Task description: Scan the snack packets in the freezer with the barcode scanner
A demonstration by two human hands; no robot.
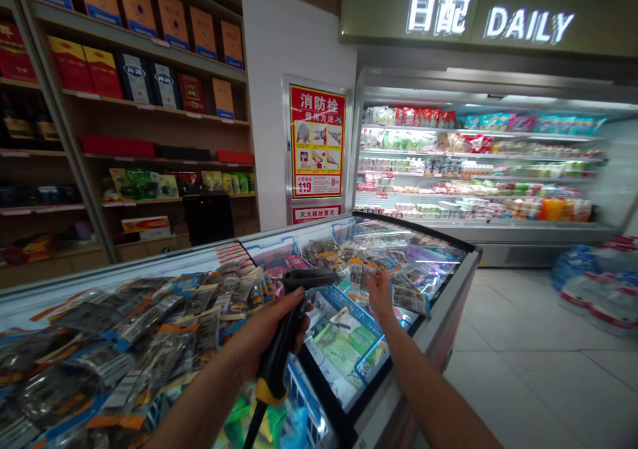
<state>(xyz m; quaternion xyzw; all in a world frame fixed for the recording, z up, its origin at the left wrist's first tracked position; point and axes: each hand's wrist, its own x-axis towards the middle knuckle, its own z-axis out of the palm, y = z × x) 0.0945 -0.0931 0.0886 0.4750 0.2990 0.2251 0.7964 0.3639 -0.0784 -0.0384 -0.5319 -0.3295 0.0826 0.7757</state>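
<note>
In my left hand (264, 333) is a black handheld barcode scanner (280, 349), gripped round its handle. Its head points right, toward my right hand, and a yellow-collared cable runs down from the handle's base. My right hand (381, 295) has its fingers closed on the edge of a small clear packet (357, 275) with a printed white label. That packet is above the glass-topped chest freezer, among other similar packets. A heap of dark-filled packets with orange and blue edges (164, 336) lies to the left of the scanner.
Green bags (343, 339) sit in a blue basket (366, 323) inside the chest freezer (423, 362). Boxed goods fill a shelf unit (164, 77) at the left. A lit open chiller (478, 163) stands behind. Bundled water bottles (605, 289) are on the floor at the right.
</note>
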